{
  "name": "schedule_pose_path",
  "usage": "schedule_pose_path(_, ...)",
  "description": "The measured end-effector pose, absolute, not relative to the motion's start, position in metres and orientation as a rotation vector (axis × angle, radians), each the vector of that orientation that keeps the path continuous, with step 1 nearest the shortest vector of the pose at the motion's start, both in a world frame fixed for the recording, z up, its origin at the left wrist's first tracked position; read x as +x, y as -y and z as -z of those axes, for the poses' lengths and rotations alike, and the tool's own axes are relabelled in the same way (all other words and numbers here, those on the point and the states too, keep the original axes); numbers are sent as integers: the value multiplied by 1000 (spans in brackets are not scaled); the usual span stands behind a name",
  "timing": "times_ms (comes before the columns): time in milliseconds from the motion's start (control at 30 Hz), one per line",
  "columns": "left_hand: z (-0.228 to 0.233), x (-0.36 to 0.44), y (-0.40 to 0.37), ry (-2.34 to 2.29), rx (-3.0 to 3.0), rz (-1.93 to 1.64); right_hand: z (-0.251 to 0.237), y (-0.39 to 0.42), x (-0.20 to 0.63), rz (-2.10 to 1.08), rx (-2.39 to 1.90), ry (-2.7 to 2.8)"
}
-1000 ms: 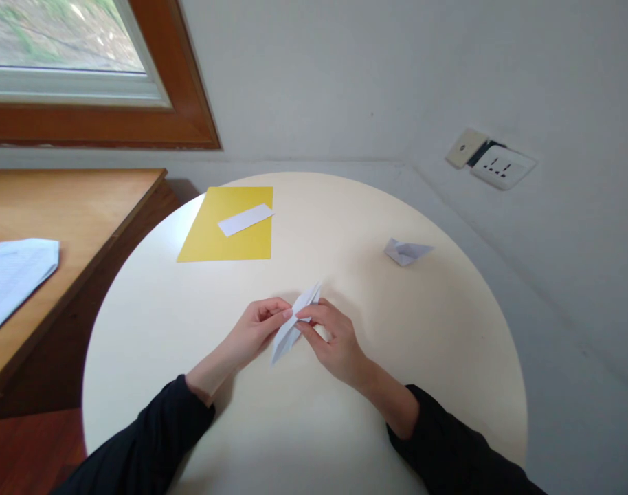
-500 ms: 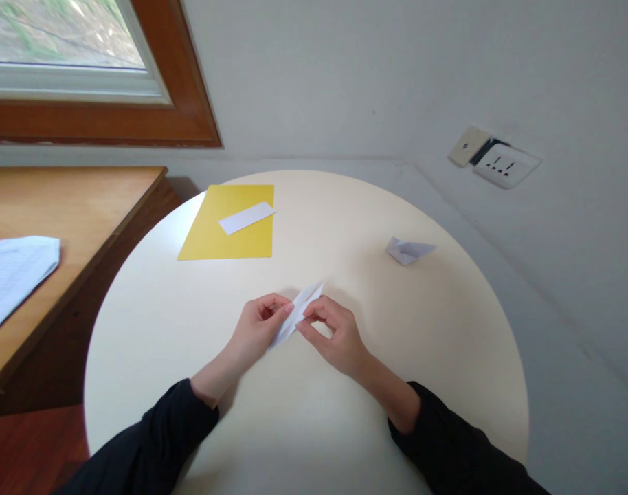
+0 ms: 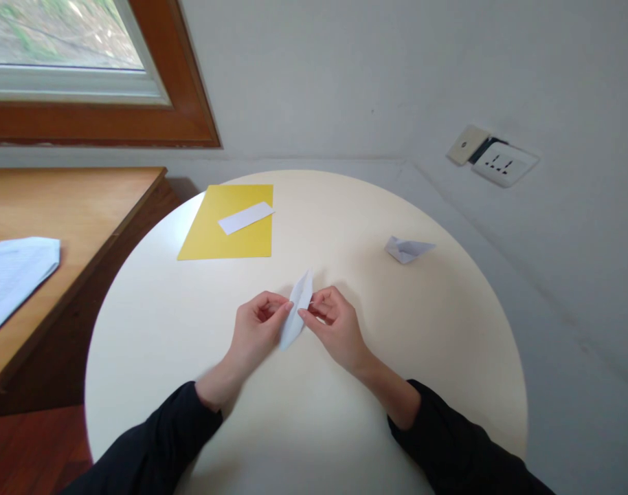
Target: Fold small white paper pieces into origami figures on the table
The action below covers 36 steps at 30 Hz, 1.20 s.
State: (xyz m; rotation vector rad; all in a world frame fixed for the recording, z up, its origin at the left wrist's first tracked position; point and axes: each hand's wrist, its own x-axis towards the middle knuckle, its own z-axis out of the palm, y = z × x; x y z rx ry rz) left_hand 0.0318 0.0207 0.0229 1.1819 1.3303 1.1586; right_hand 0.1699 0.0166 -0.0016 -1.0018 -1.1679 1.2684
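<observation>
A small white folded paper point(image 3: 296, 323), pointed at both ends, is held slightly tilted over the middle of the table. My left hand point(image 3: 257, 326) pinches its left edge between thumb and fingers. On the opposite edge, my right hand point(image 3: 337, 326) grips it with the thumb on the near face and the fingers behind. A shallow opening shows along the paper's length. Farther off to the right, a white folded paper boat point(image 3: 407, 250) rests on the table.
The round white table point(image 3: 314, 412) carries a yellow sheet point(image 3: 200, 237) at its back left, with a white paper strip point(image 3: 246, 218) lying across it. A wooden desk point(image 3: 102, 199) with papers point(image 3: 20, 275) stands at left. A wall socket point(image 3: 504, 163) is at right.
The folded paper has turned more upright and spread wider between my hands. My right thumb now presses on its face, with the fingers moved behind its edge.
</observation>
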Motion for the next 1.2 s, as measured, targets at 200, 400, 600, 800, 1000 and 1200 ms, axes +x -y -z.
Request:
schedule_pose_path(200,-25,34,-17,-1364,1201,-1188,4,-20,172,-1326,-1037,1179)
schedule_pose_path(400,-22,35,-17,-1327,1193,-1175,5,-19,174,-1196,-1033,1326)
schedule_pose_path(600,-20,36,-16,-1236,1140,-1140,4,-18,173,-1066,-1070,1410)
schedule_pose_path(800,-22,36,-17,-1153,1090,-1156,5,-18,173,-1139,-1079,1306)
schedule_pose_path(1000,-18,33,-19,-1096,1012,-1137,2,-18,172,-1230,-1060,1142)
schedule_pose_path(1200,-15,29,-22,-1056,957,-1016,-2,-19,174,-1304,-1034,1188)
